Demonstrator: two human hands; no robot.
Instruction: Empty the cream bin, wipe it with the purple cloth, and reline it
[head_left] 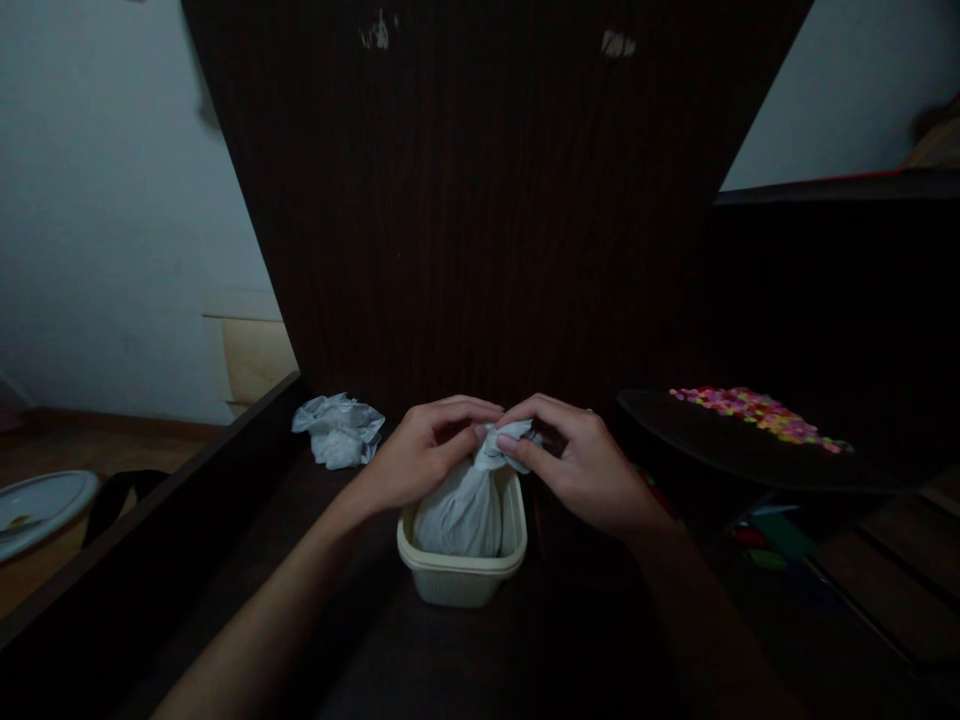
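Note:
A white plastic bag [461, 515], filled and gathered at the neck, sits inside a cream plastic container [463, 580]. The bag's twisted top stands above the rim, between my two hands. My left hand [420, 450] pinches the neck from the left, thumb and fingers closed on it. From the right, my right hand [574, 460] grips the bag's loose end with thumb and forefinger. Part of the container's far rim is hidden behind the hands and the bag. What the bag holds cannot be seen.
A crumpled whitish plastic bag [341, 430] lies on the dark surface at left. A raised dark edge [187, 500] runs along that side. A tall dark wooden panel [480, 200] stands behind. On a dark shelf [675, 430] at right lie several small colourful pieces [757, 412].

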